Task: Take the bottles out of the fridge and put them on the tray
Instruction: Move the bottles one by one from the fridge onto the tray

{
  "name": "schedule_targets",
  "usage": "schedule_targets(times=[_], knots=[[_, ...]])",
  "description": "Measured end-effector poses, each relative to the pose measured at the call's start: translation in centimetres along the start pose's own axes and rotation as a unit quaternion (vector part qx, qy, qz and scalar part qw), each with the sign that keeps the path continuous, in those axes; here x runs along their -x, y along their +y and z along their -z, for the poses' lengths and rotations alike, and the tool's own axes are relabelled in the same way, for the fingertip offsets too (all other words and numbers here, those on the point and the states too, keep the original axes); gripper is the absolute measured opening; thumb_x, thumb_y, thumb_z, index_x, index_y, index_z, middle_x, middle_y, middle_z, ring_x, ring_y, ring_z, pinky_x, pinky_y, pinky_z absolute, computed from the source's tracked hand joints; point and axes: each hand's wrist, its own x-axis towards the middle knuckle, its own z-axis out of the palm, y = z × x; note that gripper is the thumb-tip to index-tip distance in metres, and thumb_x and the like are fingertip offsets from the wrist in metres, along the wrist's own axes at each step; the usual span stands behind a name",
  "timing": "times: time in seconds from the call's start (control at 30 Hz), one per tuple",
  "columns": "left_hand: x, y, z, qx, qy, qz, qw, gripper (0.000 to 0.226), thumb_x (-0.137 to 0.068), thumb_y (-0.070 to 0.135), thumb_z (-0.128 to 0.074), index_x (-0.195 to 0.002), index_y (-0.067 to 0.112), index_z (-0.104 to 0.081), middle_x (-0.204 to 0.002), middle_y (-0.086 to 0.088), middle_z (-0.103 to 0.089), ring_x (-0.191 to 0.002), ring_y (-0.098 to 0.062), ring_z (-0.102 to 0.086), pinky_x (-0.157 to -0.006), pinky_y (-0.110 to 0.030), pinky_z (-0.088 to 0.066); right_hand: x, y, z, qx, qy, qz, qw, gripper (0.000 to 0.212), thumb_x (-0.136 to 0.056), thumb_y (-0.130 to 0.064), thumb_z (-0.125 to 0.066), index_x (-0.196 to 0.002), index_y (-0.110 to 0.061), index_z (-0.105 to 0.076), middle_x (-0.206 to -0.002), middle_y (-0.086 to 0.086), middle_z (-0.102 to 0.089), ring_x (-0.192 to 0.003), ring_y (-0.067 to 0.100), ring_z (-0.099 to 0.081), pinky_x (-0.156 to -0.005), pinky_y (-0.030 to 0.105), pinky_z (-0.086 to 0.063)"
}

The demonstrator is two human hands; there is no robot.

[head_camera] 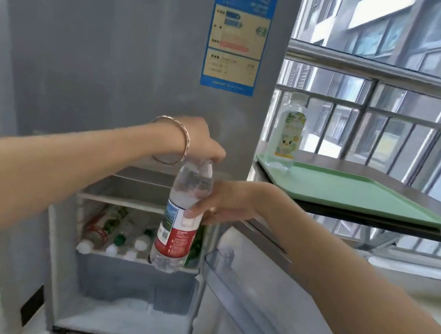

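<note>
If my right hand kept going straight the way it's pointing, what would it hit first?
The right hand points left and already grips the water bottle, so the bottle comes first. Beyond it, probably the open fridge compartment, though depth is unclear.

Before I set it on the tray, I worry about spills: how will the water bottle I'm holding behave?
The water bottle looks nearly full, so probably fairly heavy. Its thin clear plastic may dent under the right hand. Tall and narrow, it could tip on the tray; fresh from the fridge, it may be slippery.
</note>
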Motion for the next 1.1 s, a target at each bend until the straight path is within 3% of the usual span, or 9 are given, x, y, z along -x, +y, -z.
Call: schedule_targets(times=[0.17, 0.3, 0.37, 0.47, 0.57, 0.77, 0.83, 1.0, 1.1], knots=[[0.2, 5.5, 5.9, 0.119, 0.130, -0.052, 0.983, 0.036, -0.071, 0.048, -0.056, -0.064, 0.016, -0.070, -0.064, 0.003, -0.062, -0.052, -0.016, -0.049, -0.050, -0.023, -0.036, 7.6, -0.3, 2.1, -0.033, 0.058, 0.093, 0.993, 0.052, -0.087, 0.003, -0.062, -0.134, -0.008, -0.045, -0.138, 0.017, -0.053, -0.129, 0.032, -0.049, -0.111, 0.041, -0.036], [-1.3, 10.4, 8.7, 0.229, 0.221, -0.132, 0.938, 0.047, -0.073, 0.055, -0.055, -0.079, 0.011, -0.070, -0.064, 0.000, -0.058, -0.057, -0.013, -0.049, -0.053, -0.024, -0.037, 12.2, 0.5, 5.2, -0.075, 0.226, 0.187, 0.953, 0.044, -0.082, 0.001, -0.067, -0.123, -0.010, -0.055, -0.128, 0.018, -0.061, -0.119, 0.029, -0.059, -0.108, 0.041, -0.040], [-2.4, 12.9, 9.0, 0.290, 0.170, -0.180, 0.924, 0.059, -0.079, 0.065, -0.054, -0.097, 0.010, -0.066, -0.066, 0.002, -0.056, -0.056, -0.011, -0.050, -0.052, -0.023, -0.040, 14.0, 0.9, 7.5, -0.080, 0.314, 0.210, 0.922, 0.045, -0.076, -0.005, -0.074, -0.117, -0.014, -0.059, -0.121, 0.014, -0.065, -0.113, 0.026, -0.062, -0.103, 0.039, -0.044], [-4.6, 15.9, 6.4, 0.360, -0.022, -0.156, 0.920, 0.071, -0.088, 0.067, -0.038, -0.127, 0.009, -0.050, -0.092, -0.008, -0.060, -0.077, -0.018, -0.062, -0.065, -0.027, -0.055, 14.9, 2.5, 11.4, -0.076, 0.411, 0.195, 0.887, 0.062, -0.069, -0.017, -0.083, -0.125, -0.011, -0.058, -0.118, 0.009, -0.068, -0.111, 0.026, -0.063, -0.103, 0.043, -0.044], [-7.0, 17.8, 1.3, 0.369, -0.135, -0.104, 0.914, 0.066, -0.093, 0.061, -0.033, -0.129, 0.009, -0.051, -0.101, -0.010, -0.059, -0.096, -0.026, -0.063, -0.087, -0.036, -0.056, 14.1, 4.1, 14.8, -0.098, 0.497, 0.169, 0.846, 0.052, -0.072, -0.016, -0.082, -0.119, -0.009, -0.062, -0.110, 0.008, -0.070, -0.106, 0.026, -0.065, -0.087, 0.036, -0.050], [-10.7, 20.0, -6.4, 0.392, -0.137, -0.118, 0.902, 0.059, -0.099, 0.050, -0.025, -0.127, 0.005, -0.053, -0.121, -0.017, -0.062, -0.113, -0.030, -0.060, -0.101, -0.044, -0.048, 10.8, 7.1, 19.5, -0.122, 0.553, 0.089, 0.820, 0.033, -0.076, -0.009, -0.079, -0.103, 0.000, -0.062, -0.095, 0.013, -0.069, -0.085, 0.021, -0.068, -0.072, 0.031, -0.055], [-11.1, 20.3, -7.6, 0.399, -0.135, -0.120, 0.899, 0.059, -0.099, 0.049, -0.022, -0.129, 0.007, -0.052, -0.124, -0.018, -0.060, -0.116, -0.030, -0.057, -0.103, -0.044, -0.046, 9.7, 7.7, 20.4, -0.120, 0.573, 0.074, 0.807, 0.022, -0.080, -0.002, -0.073, -0.098, 0.000, -0.061, -0.091, 0.016, -0.067, -0.080, 0.023, -0.066, -0.078, 0.037, -0.056], [-12.5, 20.2, -9.3, 0.421, -0.141, -0.107, 0.890, 0.065, -0.098, 0.053, -0.022, -0.141, 0.008, -0.042, -0.138, -0.017, -0.050, -0.126, -0.030, -0.049, -0.109, -0.044, -0.038, 7.4, 7.2, 21.4, -0.052, 0.598, 0.027, 0.799, 0.005, -0.088, -0.003, -0.058, -0.084, 0.001, -0.056, -0.096, 0.024, -0.063, -0.091, 0.034, -0.062, -0.085, 0.046, -0.052], [-13.1, 20.0, -9.8, 0.427, -0.143, -0.104, 0.887, 0.067, -0.098, 0.053, -0.022, -0.144, 0.007, -0.037, -0.140, -0.016, -0.047, -0.128, -0.030, -0.046, -0.110, -0.045, -0.036, 6.4, 7.1, 21.7, -0.050, 0.596, 0.023, 0.801, 0.019, -0.094, -0.006, -0.045, -0.091, 0.004, -0.061, -0.108, 0.027, -0.066, -0.104, 0.039, -0.062, -0.094, 0.048, -0.050]])
